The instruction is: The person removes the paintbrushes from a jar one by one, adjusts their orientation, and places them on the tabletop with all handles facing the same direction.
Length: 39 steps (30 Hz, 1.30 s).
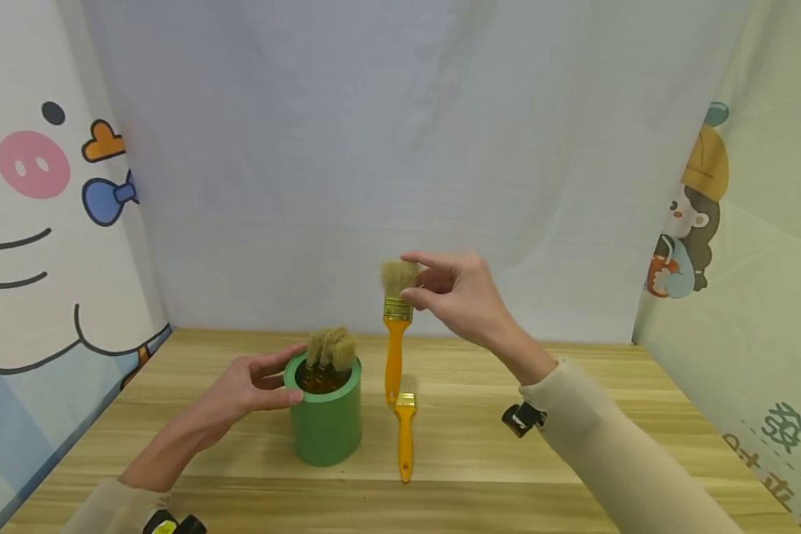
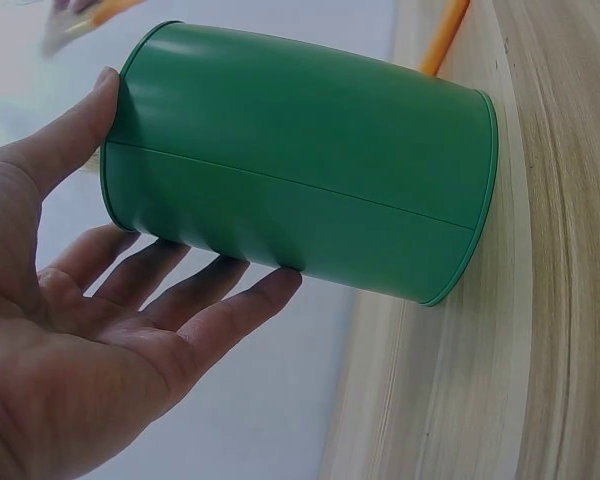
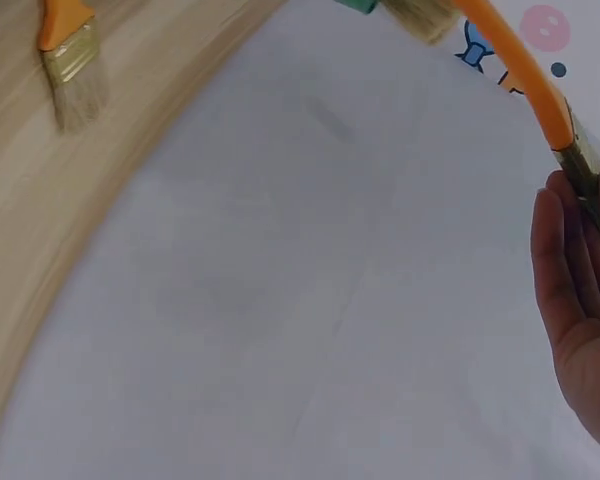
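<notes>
A green cylindrical can stands upright on the table, held at its rim and side by my left hand. The left wrist view shows the thumb at the can's rim and the fingers against its wall. Paintbrushes stick out of the can, bristles up; their handles are hidden inside. To the right of the can, my right hand pinches a larger paintbrush near its bristles, with the orange handle hanging down. A smaller orange-handled paintbrush lies on the table, bristles pointing away from me.
The table has a light wood-grain top. A pale cloth hangs behind it. Printed cloths with cartoon figures hang at the left and right sides.
</notes>
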Available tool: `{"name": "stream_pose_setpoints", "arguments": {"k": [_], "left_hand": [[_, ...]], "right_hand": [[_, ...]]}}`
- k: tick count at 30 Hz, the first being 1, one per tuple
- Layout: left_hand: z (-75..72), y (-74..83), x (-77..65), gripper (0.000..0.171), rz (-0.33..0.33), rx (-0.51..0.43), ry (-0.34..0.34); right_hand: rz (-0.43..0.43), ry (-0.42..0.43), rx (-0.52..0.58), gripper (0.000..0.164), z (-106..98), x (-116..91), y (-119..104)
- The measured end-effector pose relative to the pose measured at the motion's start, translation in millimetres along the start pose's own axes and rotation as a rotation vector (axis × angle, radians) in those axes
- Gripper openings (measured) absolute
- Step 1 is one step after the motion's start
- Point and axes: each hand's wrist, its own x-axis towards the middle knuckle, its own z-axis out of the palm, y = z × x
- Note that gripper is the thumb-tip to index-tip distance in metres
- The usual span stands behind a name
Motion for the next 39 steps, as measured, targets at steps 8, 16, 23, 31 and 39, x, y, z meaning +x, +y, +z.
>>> {"name": "stream_pose_setpoints", "arguments": {"k": [8, 16, 23, 31, 39], "left_hand": [[0.1, 2.7, -1.9, 0.081, 0.004, -0.002, 0.001], [0.0, 3.0, -1.7, 0.081, 0.001, 0.014, 0.009], [1.1, 4.5, -2.4, 0.082, -0.008, 0.012, 0.009], [0.7, 4.6, -2.1, 0.081, -0.011, 0.013, 0.005], [0.4, 5.0, -2.3, 0.081, -0.011, 0.016, 0.003]], "right_hand": [[0.142, -0.029, 0.028, 0.047, -1, -27, 43], [0.269, -0.109, 0.001, 0.047, 1, -54, 80], [0.379, -0.146, 0.043, 0.048, 2, -71, 102], [0.457, -0.166, 0.145, 0.049, 6, -83, 127], [0.514, -0.177, 0.154, 0.053, 11, -88, 144]]}}
